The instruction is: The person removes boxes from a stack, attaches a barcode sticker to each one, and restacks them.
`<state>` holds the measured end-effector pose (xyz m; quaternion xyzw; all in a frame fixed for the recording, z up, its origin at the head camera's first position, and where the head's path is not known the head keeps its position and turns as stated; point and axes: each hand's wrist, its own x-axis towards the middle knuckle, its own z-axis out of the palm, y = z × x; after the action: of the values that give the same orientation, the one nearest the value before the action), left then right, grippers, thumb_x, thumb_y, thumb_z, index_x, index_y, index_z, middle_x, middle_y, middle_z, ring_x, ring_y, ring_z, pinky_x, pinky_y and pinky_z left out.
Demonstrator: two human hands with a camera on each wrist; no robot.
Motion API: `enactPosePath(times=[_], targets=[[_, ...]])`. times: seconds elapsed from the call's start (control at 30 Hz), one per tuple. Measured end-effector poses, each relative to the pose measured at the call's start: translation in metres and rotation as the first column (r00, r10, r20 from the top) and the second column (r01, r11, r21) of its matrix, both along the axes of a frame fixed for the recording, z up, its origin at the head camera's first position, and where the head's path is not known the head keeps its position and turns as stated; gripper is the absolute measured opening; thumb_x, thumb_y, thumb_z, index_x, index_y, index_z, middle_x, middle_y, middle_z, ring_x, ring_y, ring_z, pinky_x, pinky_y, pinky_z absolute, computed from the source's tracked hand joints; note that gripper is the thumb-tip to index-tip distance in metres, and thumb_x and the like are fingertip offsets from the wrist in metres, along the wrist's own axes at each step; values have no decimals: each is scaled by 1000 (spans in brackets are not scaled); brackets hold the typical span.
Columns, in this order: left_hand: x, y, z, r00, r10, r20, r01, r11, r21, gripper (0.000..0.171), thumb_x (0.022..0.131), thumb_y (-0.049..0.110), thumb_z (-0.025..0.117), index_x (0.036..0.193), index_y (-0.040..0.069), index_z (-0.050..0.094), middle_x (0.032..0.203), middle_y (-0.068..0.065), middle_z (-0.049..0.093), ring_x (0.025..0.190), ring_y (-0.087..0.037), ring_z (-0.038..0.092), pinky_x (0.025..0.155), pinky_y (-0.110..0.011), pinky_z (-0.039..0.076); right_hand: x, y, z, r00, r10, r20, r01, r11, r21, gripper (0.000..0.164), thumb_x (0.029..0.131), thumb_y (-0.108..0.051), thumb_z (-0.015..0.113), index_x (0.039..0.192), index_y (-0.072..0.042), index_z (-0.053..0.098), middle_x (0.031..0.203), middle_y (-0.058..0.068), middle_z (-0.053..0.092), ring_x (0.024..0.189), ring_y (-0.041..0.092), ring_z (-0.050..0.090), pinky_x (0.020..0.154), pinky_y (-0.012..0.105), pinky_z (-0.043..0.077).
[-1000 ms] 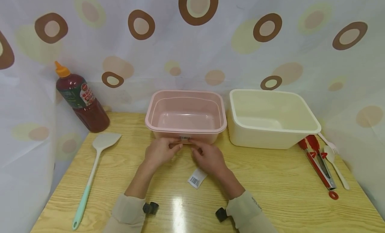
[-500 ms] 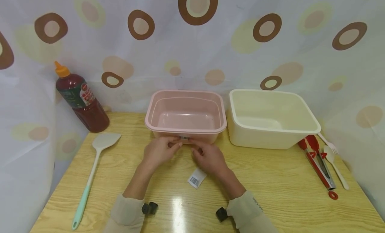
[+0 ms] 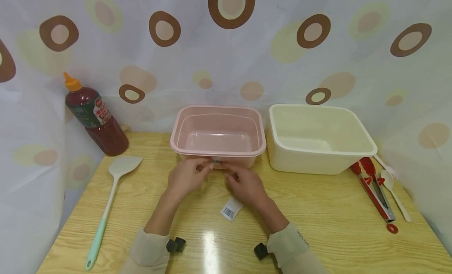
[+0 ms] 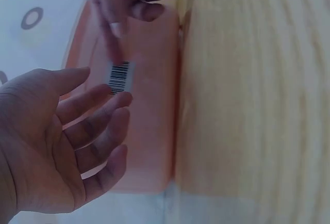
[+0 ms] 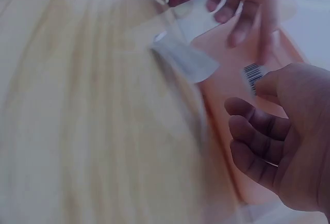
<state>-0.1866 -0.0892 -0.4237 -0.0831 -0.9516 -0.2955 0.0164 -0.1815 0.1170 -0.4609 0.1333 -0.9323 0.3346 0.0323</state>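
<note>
A pink plastic basin [image 3: 218,153] stands upright near the curtain, with a small barcode label [image 4: 119,77] on its front wall. My left hand [image 3: 187,175] reaches the label from the left, index fingertip right at its edge and the other fingers loosely bent. From the other side my right hand [image 3: 245,184] has a fingertip at the label's opposite end, its remaining fingers relaxed and bent inward. Between the wrists, a white paper tag [image 3: 231,209] printed with a barcode lies on the wooden table [image 3: 303,227].
A cream bin [image 3: 303,162] stands right of the basin. Beyond it lie red tongs [image 3: 374,191], a pale spoon [image 3: 393,191] and a pink fork [image 3: 386,168]. On the left are a spatula [image 3: 111,195] and a red sauce bottle [image 3: 97,113]. A patterned curtain [image 3: 226,62] backs the table.
My left hand has shifted very slightly up along the basin's front wall at the label. The right hand and the other things have stayed in place.
</note>
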Motion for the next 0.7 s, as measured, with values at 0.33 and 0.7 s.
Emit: enactPosePath(times=[0.33,0.7], targets=[[2,5,-1,999,-29,42,28,999,26,37,98,51,61,130,35,69,109,8,77,100,-17,72,77,-53,54,0,1,-2,999,32,2,-32,999,-13,40,100,-30,62,140,-33,61,61,-9,51,54,6,45,50,25,38],[5,8,-3,993,-99,69,104,992,-75,48,97,50,63,141,32,61,111,3,76,98,-22,71,74,-48,55,0,3,0,996,81,32,-80,997,-15,48,101,-31,60,147,-41,51,59,-9,51,51,4,45,49,24,38]])
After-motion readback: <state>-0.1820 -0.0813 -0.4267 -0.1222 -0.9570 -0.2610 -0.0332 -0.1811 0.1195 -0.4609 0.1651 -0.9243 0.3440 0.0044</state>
